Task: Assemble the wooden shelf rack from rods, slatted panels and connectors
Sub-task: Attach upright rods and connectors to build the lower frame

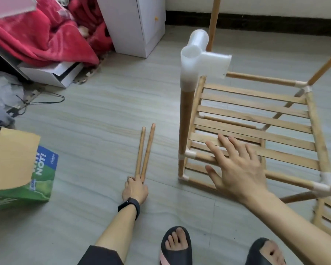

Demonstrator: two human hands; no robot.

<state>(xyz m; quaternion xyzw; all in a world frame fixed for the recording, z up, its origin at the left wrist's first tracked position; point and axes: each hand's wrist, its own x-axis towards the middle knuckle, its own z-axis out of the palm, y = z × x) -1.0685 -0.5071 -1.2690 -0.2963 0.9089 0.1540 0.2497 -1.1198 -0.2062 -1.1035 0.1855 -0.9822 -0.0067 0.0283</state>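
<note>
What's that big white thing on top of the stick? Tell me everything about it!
The white connector is cloudy plastic, made of short tubes joined: one opens upward, one points away, one points right over the rack. Its bottom tube is pushed over the top of an upright wooden rod at the rack's near-left corner. The openings that show look empty.

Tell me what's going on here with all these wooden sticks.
A person is partway through building a wooden rack on the floor. Their left hand holds the near ends of two loose rods lying there. Their right hand is spread open over a slatted panel in the frame. A white connector caps the nearest upright post, its other sockets empty.
</note>
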